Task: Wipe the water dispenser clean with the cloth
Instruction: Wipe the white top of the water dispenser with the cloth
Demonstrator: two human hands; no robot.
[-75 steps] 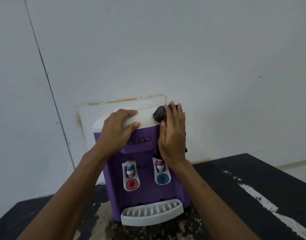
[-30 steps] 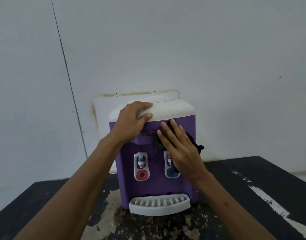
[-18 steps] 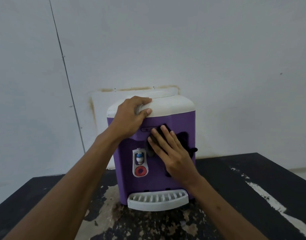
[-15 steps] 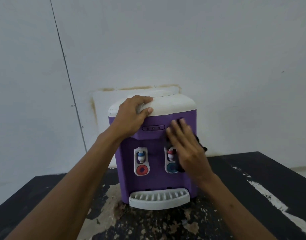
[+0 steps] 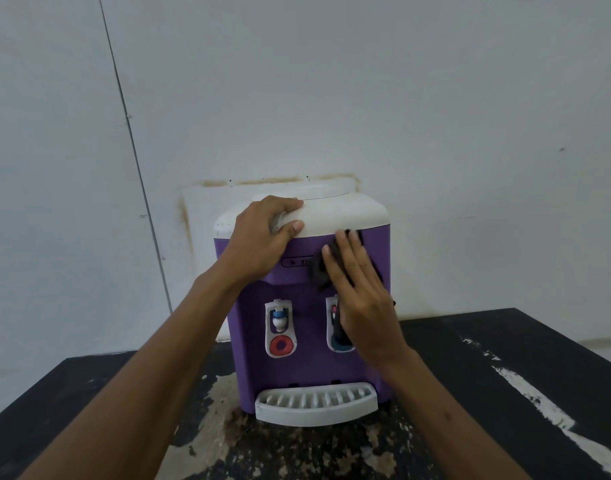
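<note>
Water dispenser (image 5: 307,368) upright on desk (image 5: 504,375); left hand (image 5: 262,239) still clamped on white top; right hand (image 5: 361,296), flat, presses cloth (image 5: 318,273), now swept back leftward; front panel mid-wipe, lower taps pending.

The water dispenser (image 5: 302,358) stood on the table (image 5: 504,393) against the wall (image 5: 331,81). The left hand (image 5: 262,237) lay on its top; under the right hand's (image 5: 361,299) fingers (image 5: 349,251) lay the cloth (image 5: 319,271), the drip tray (image 5: 316,403) below.
</note>
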